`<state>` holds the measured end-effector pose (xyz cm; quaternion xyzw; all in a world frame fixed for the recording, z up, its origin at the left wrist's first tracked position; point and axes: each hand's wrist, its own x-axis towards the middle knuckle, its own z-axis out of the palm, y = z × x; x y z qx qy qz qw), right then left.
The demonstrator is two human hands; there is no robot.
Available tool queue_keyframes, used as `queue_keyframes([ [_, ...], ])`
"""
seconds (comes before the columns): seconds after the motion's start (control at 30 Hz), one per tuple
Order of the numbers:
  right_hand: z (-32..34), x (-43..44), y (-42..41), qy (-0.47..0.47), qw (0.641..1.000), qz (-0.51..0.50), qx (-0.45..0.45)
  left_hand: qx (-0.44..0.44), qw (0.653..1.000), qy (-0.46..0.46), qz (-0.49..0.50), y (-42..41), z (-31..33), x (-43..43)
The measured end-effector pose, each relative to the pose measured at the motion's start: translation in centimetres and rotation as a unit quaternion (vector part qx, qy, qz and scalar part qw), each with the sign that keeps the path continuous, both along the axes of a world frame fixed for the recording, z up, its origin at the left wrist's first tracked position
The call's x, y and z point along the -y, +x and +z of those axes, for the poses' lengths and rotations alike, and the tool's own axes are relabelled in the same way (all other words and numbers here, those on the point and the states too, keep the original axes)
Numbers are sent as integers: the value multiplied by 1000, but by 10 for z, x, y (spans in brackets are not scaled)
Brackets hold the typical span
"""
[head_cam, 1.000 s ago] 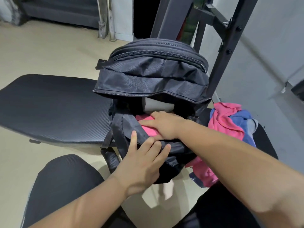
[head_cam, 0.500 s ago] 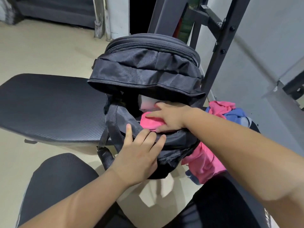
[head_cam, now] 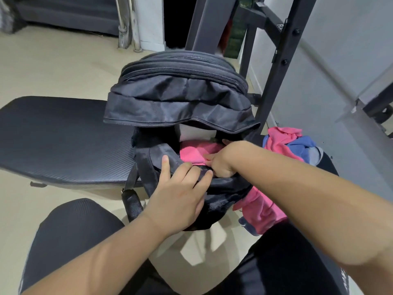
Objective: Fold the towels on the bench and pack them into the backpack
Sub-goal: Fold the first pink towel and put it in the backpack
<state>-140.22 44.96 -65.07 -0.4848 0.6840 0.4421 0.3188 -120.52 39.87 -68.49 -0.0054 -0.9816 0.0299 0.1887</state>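
My left hand [head_cam: 180, 194] flat, fingers straight, pressing backpack [head_cam: 180, 96] near rim; my right hand [head_cam: 223, 160] curled on pink towel [head_cam: 195, 151] in backpack mouth; risk: hard shove bunches fold; backpack overhangs bench [head_cam: 59, 137], could tip toward me; loose towels [head_cam: 287, 143] right of backpack could slide off.

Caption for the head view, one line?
Right hand tucks a pink towel into the open backpack on the bench; left hand steadies its front edge, loose towels alongside.
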Motion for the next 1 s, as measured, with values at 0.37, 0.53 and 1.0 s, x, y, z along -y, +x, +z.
queue_keyframes([
  [0.37,7,-98,4,-713,701,-25,-12,14,998,-1,57,-3,13,-10],
  [0.53,-11,-110,-4,-786,531,-316,-7,11,1000,-16,18,-12,16,-27],
  [1.0,-13,-4,-8,-673,432,-492,344,-76,993,-14,86,-1,10,19],
])
